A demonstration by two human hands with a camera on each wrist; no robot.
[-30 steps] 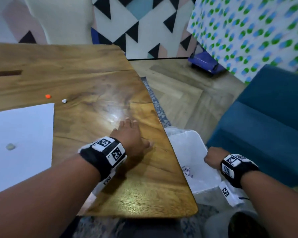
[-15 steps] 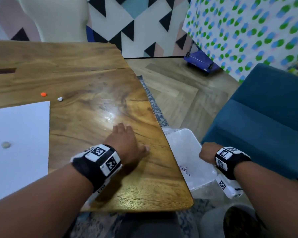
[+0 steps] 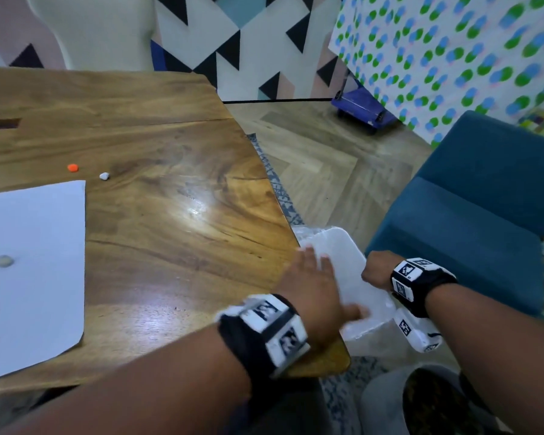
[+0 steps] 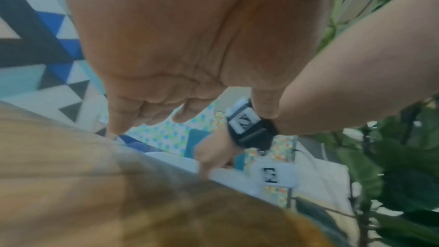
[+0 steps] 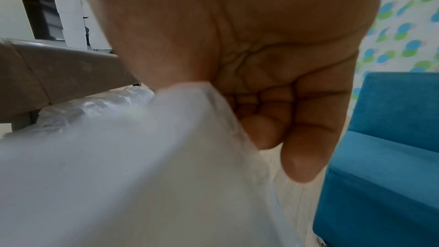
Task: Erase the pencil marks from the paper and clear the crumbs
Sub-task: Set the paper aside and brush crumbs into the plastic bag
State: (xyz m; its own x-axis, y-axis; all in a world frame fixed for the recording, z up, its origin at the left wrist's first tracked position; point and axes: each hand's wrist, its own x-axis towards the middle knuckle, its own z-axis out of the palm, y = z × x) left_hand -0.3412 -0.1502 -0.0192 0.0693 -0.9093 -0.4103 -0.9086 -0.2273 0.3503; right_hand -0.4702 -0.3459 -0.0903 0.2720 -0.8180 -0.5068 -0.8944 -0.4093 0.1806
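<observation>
The left hand [image 3: 314, 290] lies flat, fingers straight and together, its palm at the right-hand edge of the glossy brown wooden table [image 3: 170, 215], fingertips already past that edge and over the crinkled white plastic bag [image 3: 339, 246] held just below the rim. The right hand [image 3: 376, 271] is curled on the bag's far lip: the right wrist view shows its fingers [image 5: 301, 138] folded round the white film, holding the mouth open against the table side. So the receptacle sits directly to the right of the sweeping hand and lower than the tabletop, and anything pushed rightward across the wood should drop straight in. The crumbs themselves cannot be made out; motion blur at the left hand may be hiding them, so I cannot tell whether any lie under the palm. The large white rectangular sheet of paper [image 3: 32, 271] lies well apart to the left, its long edge running towards the person, with a small grey-green lump [image 3: 4, 261] resting on it. Beyond the sheet's top right corner, a small orange bit [image 3: 73, 167] and a small white bit [image 3: 104, 176] lie near each other on the bare wood. All of these are nearer the left hand, which would have to travel back leftward to fetch them.
</observation>
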